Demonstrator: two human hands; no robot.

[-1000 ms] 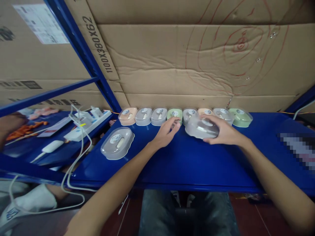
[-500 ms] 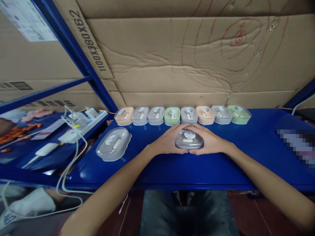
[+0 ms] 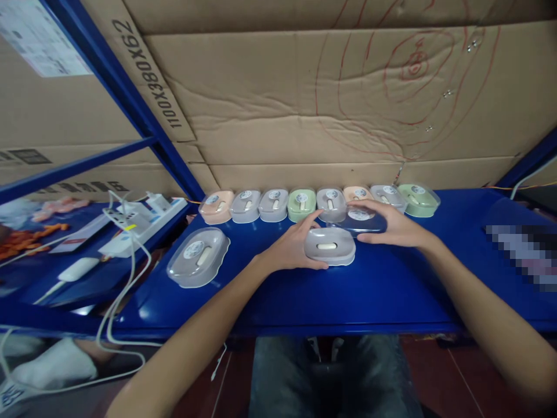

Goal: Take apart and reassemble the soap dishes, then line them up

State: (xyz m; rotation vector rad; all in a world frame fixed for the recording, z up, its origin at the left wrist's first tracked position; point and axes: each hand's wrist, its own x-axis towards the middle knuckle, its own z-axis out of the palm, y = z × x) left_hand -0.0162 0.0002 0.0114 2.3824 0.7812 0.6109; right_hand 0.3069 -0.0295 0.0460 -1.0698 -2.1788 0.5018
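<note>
A grey plastic box [image 3: 342, 255], its rounded top uncovered and a white bar across its middle, rests on the blue table. My left hand [image 3: 287, 245] grips its left side with thumb and fingers. My right hand [image 3: 402, 223] holds a clear lid [image 3: 368, 225] with a round sticker, raised just behind and to the right of the box. Through the lid the table looks dark blue. At the left, a second grey box [image 3: 198, 257] sits with its clear lid on.
Along the back stands a row of lidded boxes in grey, peach [image 3: 216, 207] and green [image 3: 418, 200], against a cardboard wall [image 3: 261, 87]. Left are a power strip [image 3: 148, 226], white cables [image 3: 130, 278], orange pieces [image 3: 26, 238] and a blue frame post [image 3: 117, 93]. A blurred-out patch lies right.
The clear lid has come off the grey box. My right hand has moved right and back with it, while my left hand stays on the box.
</note>
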